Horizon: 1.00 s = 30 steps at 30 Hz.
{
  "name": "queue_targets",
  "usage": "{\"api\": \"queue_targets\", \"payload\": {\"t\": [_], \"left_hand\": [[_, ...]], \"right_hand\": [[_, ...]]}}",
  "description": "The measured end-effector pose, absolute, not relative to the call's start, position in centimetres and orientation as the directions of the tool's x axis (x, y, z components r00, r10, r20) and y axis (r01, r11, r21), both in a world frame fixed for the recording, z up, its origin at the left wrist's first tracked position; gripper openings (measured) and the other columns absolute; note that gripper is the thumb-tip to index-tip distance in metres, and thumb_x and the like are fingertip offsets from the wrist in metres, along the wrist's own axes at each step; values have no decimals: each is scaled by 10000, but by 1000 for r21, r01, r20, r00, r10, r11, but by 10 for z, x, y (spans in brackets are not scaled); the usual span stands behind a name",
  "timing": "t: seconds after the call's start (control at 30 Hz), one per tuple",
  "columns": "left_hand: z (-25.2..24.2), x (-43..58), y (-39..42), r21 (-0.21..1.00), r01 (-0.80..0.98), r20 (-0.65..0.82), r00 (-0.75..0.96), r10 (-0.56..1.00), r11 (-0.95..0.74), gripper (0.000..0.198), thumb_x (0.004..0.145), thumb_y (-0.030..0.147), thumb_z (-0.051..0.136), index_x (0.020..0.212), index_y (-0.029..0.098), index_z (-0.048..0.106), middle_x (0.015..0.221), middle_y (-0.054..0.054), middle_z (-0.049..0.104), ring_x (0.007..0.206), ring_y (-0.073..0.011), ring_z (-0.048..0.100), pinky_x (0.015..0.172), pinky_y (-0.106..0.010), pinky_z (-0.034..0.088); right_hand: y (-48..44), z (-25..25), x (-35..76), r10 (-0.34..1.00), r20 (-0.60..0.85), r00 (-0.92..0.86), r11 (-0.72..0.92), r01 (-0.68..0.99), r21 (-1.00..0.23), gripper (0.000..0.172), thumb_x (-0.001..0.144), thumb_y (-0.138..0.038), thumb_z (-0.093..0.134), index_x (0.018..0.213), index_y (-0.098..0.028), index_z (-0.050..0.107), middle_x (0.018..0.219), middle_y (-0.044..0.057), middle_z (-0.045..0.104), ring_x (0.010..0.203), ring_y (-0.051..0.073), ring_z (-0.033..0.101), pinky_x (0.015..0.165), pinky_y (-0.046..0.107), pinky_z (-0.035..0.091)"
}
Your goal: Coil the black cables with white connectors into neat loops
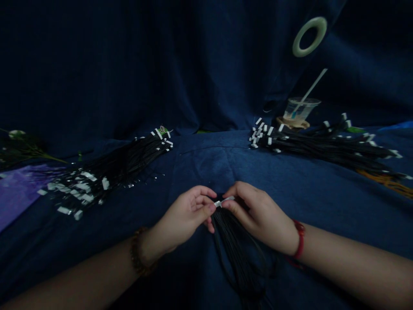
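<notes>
The left hand [183, 217] and the right hand [261, 215] meet low in the middle of the view, just below centre, over a dark blue cloth [206, 159]. Each hand's grip is pinched together, thumb against forefinger, on a small white tag [222, 201] that sits between the two hands. The tag caps a bundle of black cords [238, 249], which runs from the fingertips toward six o'clock, partly under the right palm. A beaded bracelet [137, 254] circles the left wrist and a red cord bracelet [300, 241] the right. At ten o'clock from the hands, well apart, lies a pile of tagged black cords [116, 168]; a second tagged pile [322, 144] lies at two o'clock. Behind that pile stands a clear plastic cup [300, 111] with a straw [311, 89], and a pale tape roll [309, 36] hangs above it. A purple sheet [16, 189] shows at nine o'clock.
</notes>
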<state>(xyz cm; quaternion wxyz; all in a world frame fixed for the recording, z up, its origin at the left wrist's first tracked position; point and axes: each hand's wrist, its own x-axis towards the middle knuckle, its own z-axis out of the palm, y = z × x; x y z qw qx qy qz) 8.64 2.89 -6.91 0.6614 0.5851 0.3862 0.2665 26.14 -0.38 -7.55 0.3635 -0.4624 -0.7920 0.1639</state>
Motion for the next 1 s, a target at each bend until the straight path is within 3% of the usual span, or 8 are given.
{"api": "queue_targets", "payload": {"t": [0.17,0.37,0.53,0.73,0.9,1.0], "left_hand": [[-70,87,26,983,98,-182,567,803,153,150,770,192,565,861,112,476,702,17,543,520,-79,568,533,-217,449],[-71,89,26,986,90,-168,579,798,142,119,756,157,556,813,128,454,654,40,527,491,-71,562,503,-204,444],[-72,91,25,986,67,-162,584,796,152,158,724,151,576,794,145,434,656,49,525,482,-69,548,486,-215,468],[-72,92,23,988,47,-151,558,816,150,170,704,133,584,777,148,431,625,61,515,475,-66,538,475,-213,478],[-74,93,23,988,43,-150,556,818,152,197,700,143,591,790,155,416,649,53,526,515,-79,547,491,-229,493],[-76,93,22,989,90,-146,560,816,115,183,716,175,578,793,164,412,664,49,507,516,-81,526,482,-234,478]], "right_hand": [[-4,-77,260,877,393,-277,477,607,-635,139,873,-274,476,849,-149,532,796,32,587,730,121,545,655,236,401],[-6,-68,257,904,245,-351,418,604,-679,190,878,-253,439,845,-141,588,761,27,587,693,122,528,653,252,371],[3,-65,263,911,73,-406,301,535,-789,231,856,-311,468,772,-133,589,682,7,560,614,97,496,574,219,374],[5,-69,265,890,-101,-444,117,438,-891,314,877,-388,407,922,-115,557,518,-60,415,385,56,361,371,176,308],[4,-61,268,900,-16,-435,190,427,-884,177,813,-286,540,817,-125,616,684,1,568,606,78,497,575,194,367],[5,-58,270,901,-10,-433,189,413,-891,111,747,-240,620,771,-133,631,732,7,587,682,93,502,637,208,350]]}}
